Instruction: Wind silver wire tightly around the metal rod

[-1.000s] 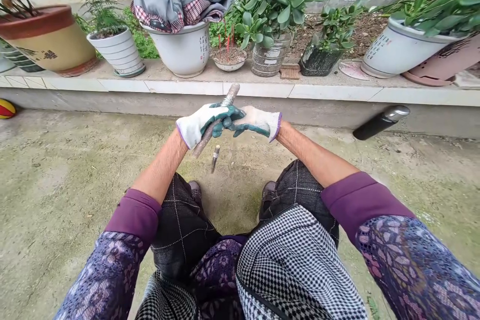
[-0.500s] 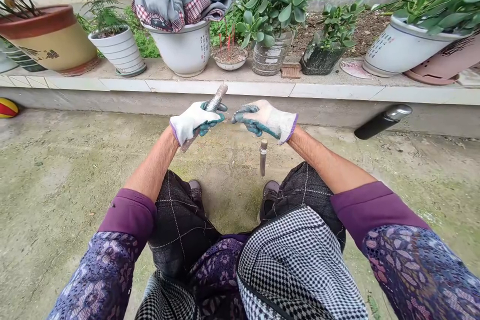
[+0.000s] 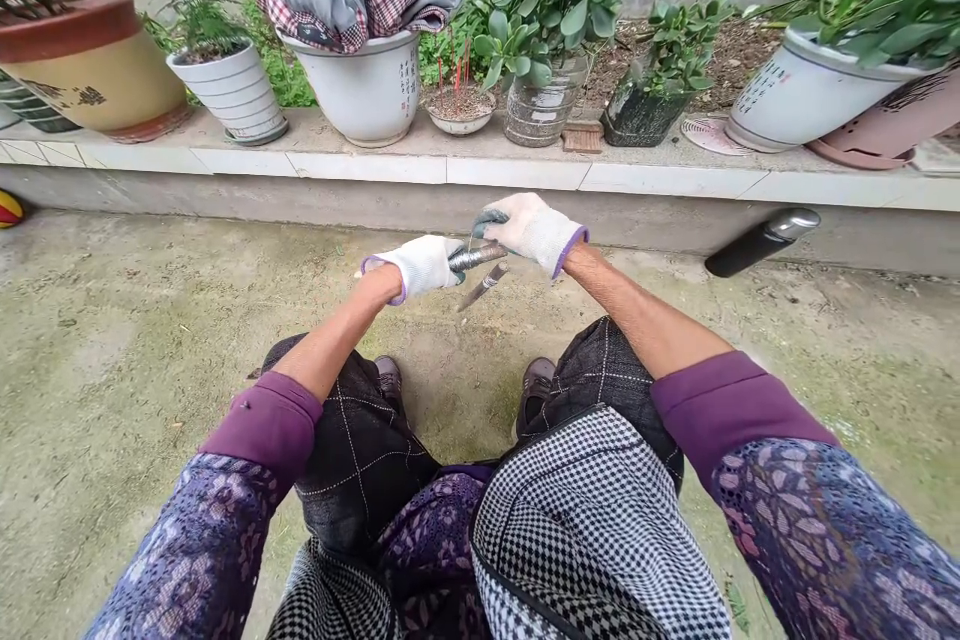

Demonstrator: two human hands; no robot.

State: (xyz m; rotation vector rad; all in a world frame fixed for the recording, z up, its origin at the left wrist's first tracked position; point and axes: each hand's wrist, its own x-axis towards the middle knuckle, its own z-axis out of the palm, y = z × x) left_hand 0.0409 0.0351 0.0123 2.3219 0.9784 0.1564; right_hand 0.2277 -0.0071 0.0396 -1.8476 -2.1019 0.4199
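My left hand [image 3: 426,263], in a white work glove with a dark green palm, is closed around a stick wound with silvery wire [image 3: 474,258]. The stick points to the right, its far end beneath my right hand. My right hand [image 3: 525,228], gloved alike, has its fingers curled over that end. A thin strand runs from the winding up to its fingertips, which appear to pinch it. Just below, a shorter stick [image 3: 484,286] with a light band of winding near its upper end is tilted in the air; what it hangs from cannot be made out.
Ahead runs a low tiled ledge [image 3: 517,173] bearing several potted plants and a white pot [image 3: 360,90] heaped with grey cloth. A black flask [image 3: 761,242] leans at the wall's foot on the right. Part of a red and yellow ball [image 3: 9,210] shows at far left.
The wound stick has swung from pointing up and away to pointing right. My right hand has risen over its end. The shorter stick has moved left and up and turned from upright to slanting.
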